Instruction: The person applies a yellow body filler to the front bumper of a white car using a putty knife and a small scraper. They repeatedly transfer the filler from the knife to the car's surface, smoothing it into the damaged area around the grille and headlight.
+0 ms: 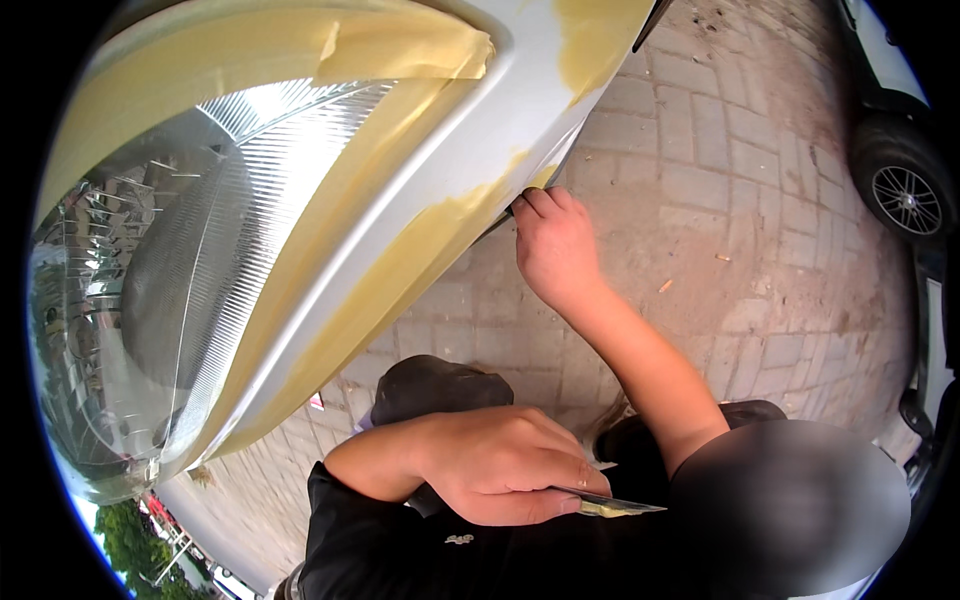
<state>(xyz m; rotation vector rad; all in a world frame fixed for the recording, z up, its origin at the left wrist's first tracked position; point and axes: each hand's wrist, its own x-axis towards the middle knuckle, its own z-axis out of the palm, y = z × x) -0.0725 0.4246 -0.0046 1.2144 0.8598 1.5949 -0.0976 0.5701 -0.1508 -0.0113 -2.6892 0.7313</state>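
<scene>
My left hand (500, 465) is closed on a thin scraper blade (630, 506) smeared with yellowish material, held low in front of my black clothing. My right hand (555, 240) reaches up to the lower edge of a silver car panel (450, 150), fingers curled on it; a small dark strip shows there, and the fingertips are partly hidden. Yellow, putty-like patches (580, 40) mark the panel. To the left is a clear headlight (160, 260) bordered by yellow masking tape (390, 40).
Brick paving (720, 200) lies below. At the far right a wheel (900, 185) of another white vehicle stands. Dark trousered knees (440, 385) show beneath my arms, and a blurred round patch covers the lower right. Greenery (135, 545) shows at the lower left.
</scene>
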